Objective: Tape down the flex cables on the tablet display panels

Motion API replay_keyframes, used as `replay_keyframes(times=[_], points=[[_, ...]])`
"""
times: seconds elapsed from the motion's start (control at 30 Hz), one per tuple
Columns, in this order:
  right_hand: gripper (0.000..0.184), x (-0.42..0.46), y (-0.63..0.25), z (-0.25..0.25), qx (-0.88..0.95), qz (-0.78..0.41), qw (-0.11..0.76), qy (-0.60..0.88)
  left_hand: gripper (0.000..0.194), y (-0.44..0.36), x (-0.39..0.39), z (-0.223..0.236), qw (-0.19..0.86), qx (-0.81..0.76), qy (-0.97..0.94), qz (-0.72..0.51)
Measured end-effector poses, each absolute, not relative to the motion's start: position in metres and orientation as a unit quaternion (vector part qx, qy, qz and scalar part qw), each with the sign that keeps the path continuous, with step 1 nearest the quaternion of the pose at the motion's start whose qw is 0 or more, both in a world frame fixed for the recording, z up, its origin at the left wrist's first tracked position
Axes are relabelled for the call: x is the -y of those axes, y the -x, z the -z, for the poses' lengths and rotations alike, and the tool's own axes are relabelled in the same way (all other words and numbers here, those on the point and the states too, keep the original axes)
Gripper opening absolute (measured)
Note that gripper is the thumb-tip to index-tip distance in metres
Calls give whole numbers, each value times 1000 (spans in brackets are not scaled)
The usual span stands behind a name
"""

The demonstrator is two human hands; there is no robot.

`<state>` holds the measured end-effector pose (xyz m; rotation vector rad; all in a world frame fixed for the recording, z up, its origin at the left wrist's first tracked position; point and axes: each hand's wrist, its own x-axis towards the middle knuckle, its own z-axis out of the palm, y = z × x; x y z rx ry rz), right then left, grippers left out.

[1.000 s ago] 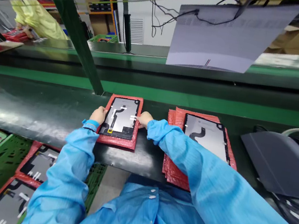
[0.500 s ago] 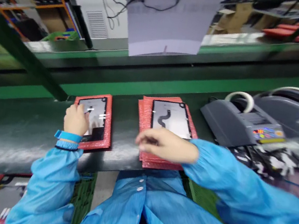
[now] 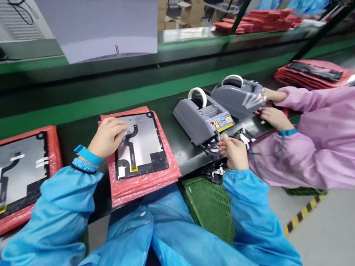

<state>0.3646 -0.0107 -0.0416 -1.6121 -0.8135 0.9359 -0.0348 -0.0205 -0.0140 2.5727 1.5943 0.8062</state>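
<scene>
My left hand (image 3: pixel 107 137) rests over the left edge of a display panel (image 3: pixel 144 139), its fingers curled together near the dark flex cable; what they hold, if anything, I cannot make out. The panel lies back side up on a stack of red bubble-wrap bags (image 3: pixel 155 184). My right hand (image 3: pixel 234 152) pinches a small strip of tape (image 3: pixel 219 137) at the front of a grey tape dispenser (image 3: pixel 196 120) with a lit keypad. Further left, a second display panel (image 3: pixel 20 175) with several white tape pieces lies on another red bubble-wrap bag (image 3: pixel 54 148).
A second dispenser (image 3: pixel 234 95) stands behind the first, with a co-worker's hands (image 3: pixel 277 118) beside it. Black and white scraps (image 3: pixel 215 169) hang at the bench edge above a green crate (image 3: pixel 209 204). More red bags (image 3: pixel 316 74) lie at the far right.
The view has turned right. My left hand has moved from the left panel to the panel on the stack. My right hand has gone from that stack to the tape dispenser.
</scene>
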Motion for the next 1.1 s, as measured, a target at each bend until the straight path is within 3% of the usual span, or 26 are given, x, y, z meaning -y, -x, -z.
replay_keyframes(times=[0.27,0.53,0.7,0.93,1.1], points=[[39,7,-373,61,291,-462,500,672,26,45,21,15,53,-592,-775,-213],[16,10,-364,53,338,-424,549,636,25,49,37,26,42,-641,-728,-238],[26,32,-339,39,364,-295,604,645,23,48,55,30,46,-706,-665,-238],[56,48,-274,48,499,-460,481,555,29,46,76,30,98,-826,-526,-178],[59,29,-240,57,561,-450,442,536,28,40,78,35,148,-813,-532,-185]])
